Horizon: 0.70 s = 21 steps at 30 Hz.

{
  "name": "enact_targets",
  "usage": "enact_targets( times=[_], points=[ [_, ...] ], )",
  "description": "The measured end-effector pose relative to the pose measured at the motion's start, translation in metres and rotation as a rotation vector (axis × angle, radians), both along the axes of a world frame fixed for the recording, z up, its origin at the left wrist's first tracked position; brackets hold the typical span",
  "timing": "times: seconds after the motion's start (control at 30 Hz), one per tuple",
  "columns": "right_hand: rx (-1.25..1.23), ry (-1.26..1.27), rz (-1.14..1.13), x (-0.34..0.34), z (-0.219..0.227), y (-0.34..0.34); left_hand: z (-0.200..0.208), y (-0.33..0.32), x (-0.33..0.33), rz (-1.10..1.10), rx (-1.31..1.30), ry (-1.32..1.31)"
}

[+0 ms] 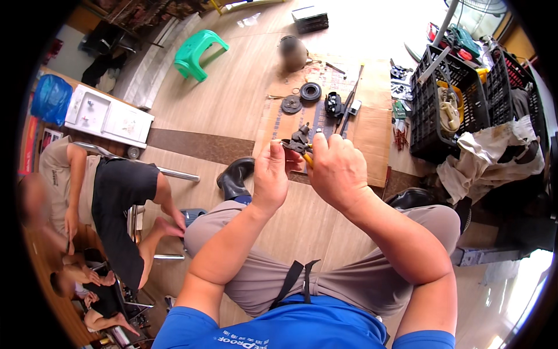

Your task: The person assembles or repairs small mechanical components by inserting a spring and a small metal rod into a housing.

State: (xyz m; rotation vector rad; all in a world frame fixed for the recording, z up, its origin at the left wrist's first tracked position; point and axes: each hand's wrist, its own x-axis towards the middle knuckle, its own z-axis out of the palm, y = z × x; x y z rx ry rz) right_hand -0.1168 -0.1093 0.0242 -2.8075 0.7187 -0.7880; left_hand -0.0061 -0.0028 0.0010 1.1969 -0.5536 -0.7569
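My left hand point(271, 174) pinches a small dark metal part point(300, 140) between thumb and fingers, held up in front of me above my knees. My right hand point(336, 168) grips yellow-handled pliers point(306, 156), whose jaws meet the metal part. Both hands are close together, almost touching. Most of the pliers' handles are hidden inside my right fist.
A cardboard sheet point(372, 131) on the wooden floor carries round black parts point(310, 91), a dark mechanism point(333, 104) and rods. Black crates point(459, 104) with tools and rags stand at right. A green stool point(197, 52) sits far left. Other people sit at the left point(110, 198).
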Motion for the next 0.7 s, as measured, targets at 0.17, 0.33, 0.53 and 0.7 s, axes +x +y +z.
enact_targets(
  times=[0.17, 0.33, 0.53, 0.7],
  points=[
    [0.096, 0.063, 0.014, -0.002, 0.004, 0.005, -0.004, 0.000, 0.004, 0.076, 0.117, -0.295],
    [0.284, 0.099, 0.061, -0.006, 0.016, 0.011, 0.004, -0.002, 0.004, 0.121, 0.081, -0.495],
    [0.494, 0.155, 0.112, -0.009, 0.021, 0.012, 0.008, -0.001, 0.004, 0.094, 0.078, -0.528],
    [0.569, 0.188, 0.136, -0.008, 0.019, 0.010, 0.010, 0.000, 0.006, 0.081, 0.076, -0.535]
  ],
)
